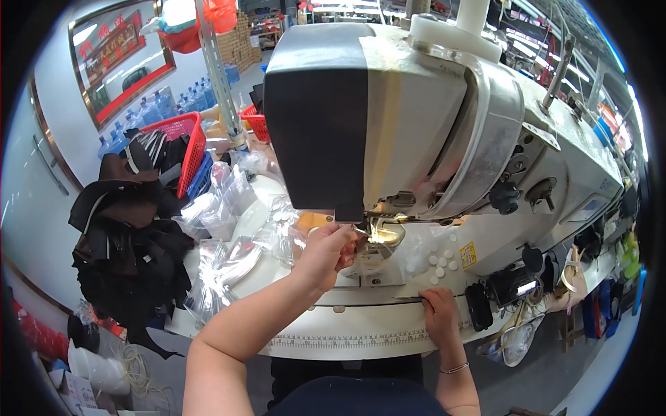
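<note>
A large sewing machine [416,118] with a dark front cover stands before me on a white table. My left hand [326,255] is raised to its lit needle area [378,236], thumb and fingers pinched together; what they hold, if anything, is too small to make out. Lower right, my right hand [441,315] rests at the table's front edge. Its fingers are closed on the end of a thin pointed tool [409,298], whose tip points left; its exact kind does not show. Several small white discs [442,262] lie just beyond that hand.
Clear plastic bags [222,267] cover the table's left side. Dark fabric pieces [128,249] hang in a heap farther left, beside a red basket [192,149]. A measuring tape [333,342] runs along the front edge. A small black device [510,283] sits at the right.
</note>
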`<state>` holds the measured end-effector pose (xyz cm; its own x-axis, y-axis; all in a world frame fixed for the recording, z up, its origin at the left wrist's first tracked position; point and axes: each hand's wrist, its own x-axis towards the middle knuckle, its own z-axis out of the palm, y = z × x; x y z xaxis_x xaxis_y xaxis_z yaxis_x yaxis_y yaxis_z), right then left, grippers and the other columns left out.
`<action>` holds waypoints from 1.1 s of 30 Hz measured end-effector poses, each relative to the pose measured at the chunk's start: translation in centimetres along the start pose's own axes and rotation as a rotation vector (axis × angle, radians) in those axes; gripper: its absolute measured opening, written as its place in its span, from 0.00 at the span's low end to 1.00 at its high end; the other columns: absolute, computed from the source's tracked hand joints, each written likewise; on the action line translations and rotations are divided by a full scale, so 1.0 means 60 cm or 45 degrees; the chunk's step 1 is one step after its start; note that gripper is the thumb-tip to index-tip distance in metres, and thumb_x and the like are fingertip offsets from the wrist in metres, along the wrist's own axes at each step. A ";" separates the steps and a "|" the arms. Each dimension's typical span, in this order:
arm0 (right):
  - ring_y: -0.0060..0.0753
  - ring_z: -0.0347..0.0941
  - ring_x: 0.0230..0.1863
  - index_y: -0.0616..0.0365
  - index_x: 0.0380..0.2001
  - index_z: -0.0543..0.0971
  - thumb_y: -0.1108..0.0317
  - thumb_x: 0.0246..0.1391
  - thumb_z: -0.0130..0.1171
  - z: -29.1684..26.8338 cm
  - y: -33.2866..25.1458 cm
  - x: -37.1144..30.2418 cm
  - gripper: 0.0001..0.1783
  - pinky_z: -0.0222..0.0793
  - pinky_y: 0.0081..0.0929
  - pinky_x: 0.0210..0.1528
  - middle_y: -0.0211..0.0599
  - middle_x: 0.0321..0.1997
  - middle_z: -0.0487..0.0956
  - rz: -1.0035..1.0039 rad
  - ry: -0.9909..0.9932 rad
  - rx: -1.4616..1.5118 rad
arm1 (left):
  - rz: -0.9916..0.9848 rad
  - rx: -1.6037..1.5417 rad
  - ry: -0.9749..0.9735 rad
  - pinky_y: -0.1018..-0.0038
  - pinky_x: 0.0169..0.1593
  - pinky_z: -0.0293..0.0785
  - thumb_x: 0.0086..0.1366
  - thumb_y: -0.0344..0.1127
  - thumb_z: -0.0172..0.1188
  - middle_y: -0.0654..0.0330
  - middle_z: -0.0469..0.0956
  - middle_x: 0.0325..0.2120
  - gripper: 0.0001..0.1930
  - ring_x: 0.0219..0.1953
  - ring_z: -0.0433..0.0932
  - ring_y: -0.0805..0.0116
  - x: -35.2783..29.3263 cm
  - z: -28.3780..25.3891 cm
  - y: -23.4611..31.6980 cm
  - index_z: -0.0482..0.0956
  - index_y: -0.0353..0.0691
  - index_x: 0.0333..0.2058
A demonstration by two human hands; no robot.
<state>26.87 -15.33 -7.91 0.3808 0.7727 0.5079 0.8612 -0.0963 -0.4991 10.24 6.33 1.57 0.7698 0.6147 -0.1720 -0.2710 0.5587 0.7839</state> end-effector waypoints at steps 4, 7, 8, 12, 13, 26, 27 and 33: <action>0.44 0.68 0.37 0.60 0.31 0.75 0.79 0.44 0.53 0.000 0.004 -0.004 0.09 0.65 0.34 0.40 0.40 0.32 0.73 -0.022 -0.001 -0.021 | 0.100 -0.011 0.164 0.84 0.20 0.57 0.56 0.29 0.54 0.68 0.65 0.17 0.04 0.18 0.61 0.82 -0.010 0.017 -0.018 0.69 0.40 0.25; 0.45 0.68 0.36 0.61 0.31 0.74 0.79 0.45 0.52 0.005 0.009 -0.007 0.07 0.65 0.34 0.39 0.41 0.32 0.73 -0.012 0.027 0.014 | 0.124 0.001 0.311 0.80 0.19 0.56 0.56 0.30 0.55 0.68 0.63 0.13 0.09 0.14 0.60 0.79 -0.024 0.040 -0.020 0.66 0.43 0.20; 0.46 0.68 0.35 0.61 0.31 0.73 0.78 0.47 0.51 0.005 0.010 -0.009 0.06 0.64 0.34 0.39 0.42 0.31 0.72 0.081 0.057 0.044 | 0.125 0.002 0.307 0.80 0.19 0.56 0.56 0.30 0.55 0.68 0.63 0.13 0.09 0.14 0.60 0.79 -0.026 0.034 -0.020 0.66 0.43 0.20; 0.39 0.67 0.31 0.61 0.35 0.69 0.77 0.51 0.47 0.009 0.043 -0.028 0.06 0.63 0.28 0.36 0.40 0.28 0.70 0.322 0.271 0.095 | 0.429 0.527 0.219 0.85 0.20 0.60 0.57 0.37 0.60 0.68 0.68 0.15 0.11 0.17 0.65 0.82 -0.023 -0.021 0.008 0.70 0.39 0.22; 0.39 0.67 0.31 0.61 0.35 0.69 0.77 0.51 0.47 0.010 0.051 -0.028 0.06 0.63 0.28 0.36 0.40 0.28 0.70 0.330 0.280 0.092 | 0.920 0.772 0.379 0.84 0.22 0.63 0.58 0.38 0.58 0.68 0.70 0.16 0.12 0.18 0.67 0.83 -0.015 -0.014 0.024 0.71 0.36 0.22; 0.28 0.61 0.27 0.48 0.38 0.77 0.66 0.35 0.66 -0.013 -0.114 0.137 0.20 0.59 0.25 0.30 0.30 0.37 0.67 -0.580 0.469 -0.216 | -0.044 1.313 -0.272 0.72 0.44 0.69 0.52 0.29 0.59 0.55 0.76 0.35 0.17 0.40 0.74 0.66 0.007 0.038 0.114 0.72 0.33 0.42; 0.28 0.62 0.26 0.46 0.37 0.77 0.71 0.36 0.62 -0.015 -0.114 0.152 0.19 0.58 0.26 0.31 0.29 0.38 0.69 -0.627 0.439 -0.244 | -0.113 1.300 -0.276 0.74 0.43 0.70 0.53 0.31 0.60 0.56 0.77 0.36 0.16 0.39 0.74 0.69 0.003 0.041 0.118 0.73 0.34 0.42; 0.30 0.65 0.26 0.48 0.35 0.77 0.79 0.30 0.54 -0.032 -0.109 0.180 0.23 0.61 0.28 0.33 0.24 0.38 0.75 -0.633 0.411 -0.206 | 0.065 1.591 -0.309 0.76 0.41 0.69 0.51 0.39 0.63 0.62 0.77 0.33 0.16 0.35 0.74 0.74 0.012 0.031 0.119 0.78 0.39 0.39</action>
<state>26.01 -7.56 2.17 -0.0185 0.5225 0.8524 0.9924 0.1135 -0.0480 9.93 9.72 8.16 0.8960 0.4287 -0.1159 0.3215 -0.4462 0.8352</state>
